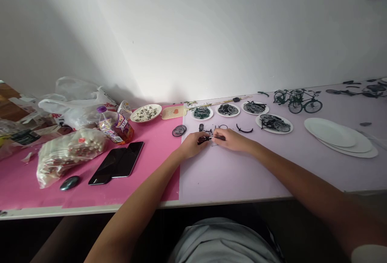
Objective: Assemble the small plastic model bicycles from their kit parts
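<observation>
Both my hands meet over the pale lilac table sheet [229,174]. My left hand [193,144] is closed, pinching a small black bicycle-model part [205,138]. My right hand [232,139] is also closed, gripping the other end of the same small black piece. Just beyond the hands lie a loose black wheel [179,130], a curved black mudguard piece [244,129] and other tiny black parts. Behind them, small white plates [228,110] hold green and black model parts.
Assembled green model bicycles [298,101] stand at the back right, near a stack of white plates [341,137]. On the pink sheet at left lie two phones [117,162], a bottle [116,128], a bag of snacks [68,150], a bowl [146,113] and plastic bags.
</observation>
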A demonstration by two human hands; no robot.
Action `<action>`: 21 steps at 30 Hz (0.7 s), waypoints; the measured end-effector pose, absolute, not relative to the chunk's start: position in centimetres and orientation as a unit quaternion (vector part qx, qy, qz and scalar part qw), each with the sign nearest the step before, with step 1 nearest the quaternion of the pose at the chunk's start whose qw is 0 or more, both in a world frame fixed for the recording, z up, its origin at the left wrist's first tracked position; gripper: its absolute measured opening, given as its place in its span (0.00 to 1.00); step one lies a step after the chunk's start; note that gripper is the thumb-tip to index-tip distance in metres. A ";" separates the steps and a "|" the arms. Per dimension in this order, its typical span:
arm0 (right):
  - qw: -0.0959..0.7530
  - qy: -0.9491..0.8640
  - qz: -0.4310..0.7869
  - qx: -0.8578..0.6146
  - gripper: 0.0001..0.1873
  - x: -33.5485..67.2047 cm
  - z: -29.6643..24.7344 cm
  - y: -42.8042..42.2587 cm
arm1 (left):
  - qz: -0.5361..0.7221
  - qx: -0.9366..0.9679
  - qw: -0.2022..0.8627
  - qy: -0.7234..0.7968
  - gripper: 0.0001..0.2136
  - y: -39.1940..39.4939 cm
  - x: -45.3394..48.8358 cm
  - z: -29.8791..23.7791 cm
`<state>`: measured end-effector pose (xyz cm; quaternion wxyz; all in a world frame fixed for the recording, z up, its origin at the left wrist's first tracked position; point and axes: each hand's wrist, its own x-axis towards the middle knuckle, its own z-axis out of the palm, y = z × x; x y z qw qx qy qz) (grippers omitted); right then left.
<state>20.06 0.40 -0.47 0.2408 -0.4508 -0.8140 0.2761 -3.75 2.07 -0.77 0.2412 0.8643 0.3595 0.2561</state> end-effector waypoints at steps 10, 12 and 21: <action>0.251 -0.812 0.279 -0.447 0.15 20.2 -0.8 0.6 | 0.254 0.864 0.242 0.361 0.14 2.1 -3.8 -0.9; 0.245 -0.814 0.277 -0.447 0.14 20.2 -0.8 0.6 | 0.254 0.864 0.243 0.361 0.14 2.2 -3.8 -0.9; 0.241 -0.812 0.281 -0.451 0.13 20.1 -0.6 0.4 | 0.258 0.863 0.241 0.361 0.14 2.3 -3.8 -1.2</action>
